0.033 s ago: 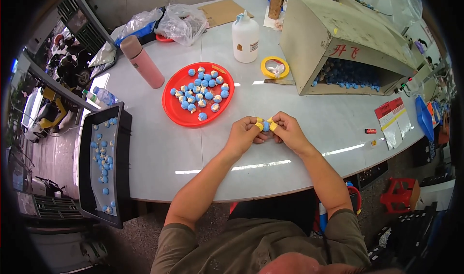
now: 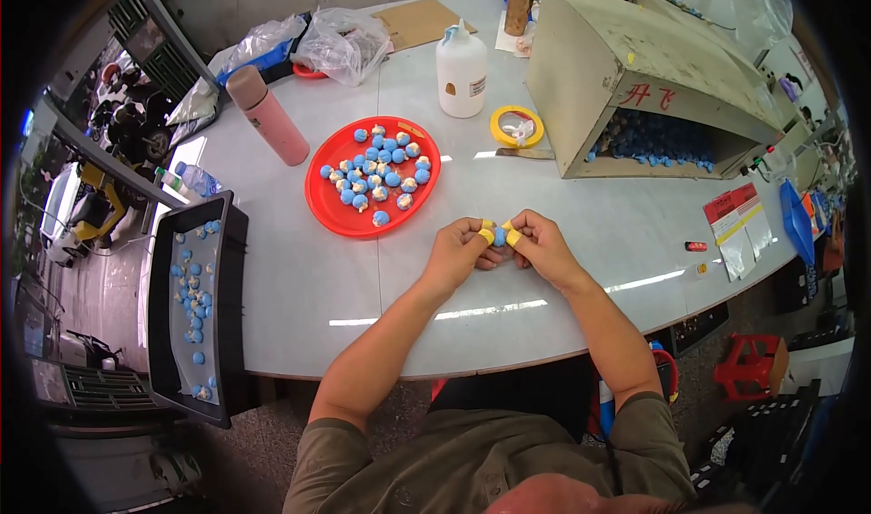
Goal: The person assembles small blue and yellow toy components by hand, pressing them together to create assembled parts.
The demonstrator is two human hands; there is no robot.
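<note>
Over the middle of the table, a small blue ball-shaped piece (image 2: 499,236) is pinched between my two hands. My left hand (image 2: 459,251) grips it from the left with thumb and forefinger. From the other side, my right hand (image 2: 544,249) closes on it the same way. Yellow coverings wrap the tips of these fingers and hide much of the piece. Beyond my left hand lies a round red tray (image 2: 316,207) holding several blue and cream balls (image 2: 380,217), some with small cream tips.
Left of the table stands a black bin (image 2: 232,305) with similar balls. A pink flask (image 2: 272,124), a white bottle (image 2: 461,74) and a yellow tape roll (image 2: 516,127) stand or lie farther back. At right, a beige open-fronted box (image 2: 581,69) holds many blue pieces.
</note>
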